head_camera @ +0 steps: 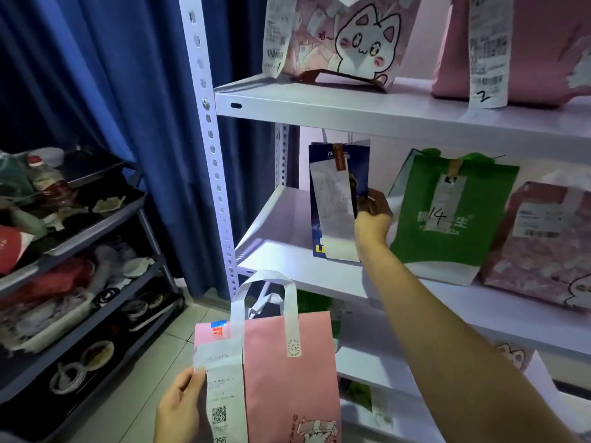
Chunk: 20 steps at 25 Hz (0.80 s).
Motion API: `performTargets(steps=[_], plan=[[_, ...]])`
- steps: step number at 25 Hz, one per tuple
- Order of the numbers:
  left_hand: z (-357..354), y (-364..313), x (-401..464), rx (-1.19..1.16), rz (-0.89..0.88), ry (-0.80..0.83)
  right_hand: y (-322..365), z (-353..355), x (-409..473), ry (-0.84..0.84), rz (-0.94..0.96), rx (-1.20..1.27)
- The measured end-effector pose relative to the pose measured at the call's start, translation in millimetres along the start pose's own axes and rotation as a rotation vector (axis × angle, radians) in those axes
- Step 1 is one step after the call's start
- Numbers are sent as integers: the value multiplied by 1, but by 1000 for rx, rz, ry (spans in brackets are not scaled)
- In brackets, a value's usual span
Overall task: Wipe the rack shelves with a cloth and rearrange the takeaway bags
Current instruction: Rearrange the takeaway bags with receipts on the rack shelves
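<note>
A: Pink non-woven bag (287,372) low in front, left hand (179,407) is pinching its side edge together with the receipt (224,394) stapled there — probably keeping it off the shelf until a slot is opening up

B: Right hand (372,215)?

A: It's reaching onto the middle shelf (319,276), fingers curling round the right edge of the blue paper bag (339,199); looks like it's steadying or shifting it to make room, that's my guess

B: Neighbours?

A: Green bag (447,215) just beside the hand, "14" handwritten on its slip; pink printed bag (540,238) further right. Top shelf (383,107) is carrying a cat-print bag (351,43) and another pink bag (527,49) with a slip marked "2" — numbers facing out, so likely for order reading

B: Textures?

A: Shelves are looking like smooth white painted metal, upright (211,148) perforated with holes. Blue bag stiff, flat-sided, twisted cord handles; pink one soft fabric with flat white strap handles; receipts thin, curling

B: Cloth?

A: None in view, can't tell if wiping is done. Dark rack (96,225) with clutter at left, blue curtain (128,75) behind
</note>
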State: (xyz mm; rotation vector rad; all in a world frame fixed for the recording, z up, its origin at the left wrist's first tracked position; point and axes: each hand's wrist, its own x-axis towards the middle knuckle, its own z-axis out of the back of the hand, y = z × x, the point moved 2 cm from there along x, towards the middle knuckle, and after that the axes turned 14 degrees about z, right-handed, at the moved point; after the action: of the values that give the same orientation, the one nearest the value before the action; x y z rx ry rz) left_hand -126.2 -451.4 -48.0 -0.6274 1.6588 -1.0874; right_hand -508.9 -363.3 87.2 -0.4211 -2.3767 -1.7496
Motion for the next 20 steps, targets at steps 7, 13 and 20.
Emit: performTargets(steps=[7,13,20], plan=[[-18,8,0,-4,64,40,-54,22,-18,180,2,-290],[-29,17,3,-39,88,78,-74,25,-24,141,-36,-317],[-24,27,18,-13,120,48,-81,-3,-24,123,-68,-286]])
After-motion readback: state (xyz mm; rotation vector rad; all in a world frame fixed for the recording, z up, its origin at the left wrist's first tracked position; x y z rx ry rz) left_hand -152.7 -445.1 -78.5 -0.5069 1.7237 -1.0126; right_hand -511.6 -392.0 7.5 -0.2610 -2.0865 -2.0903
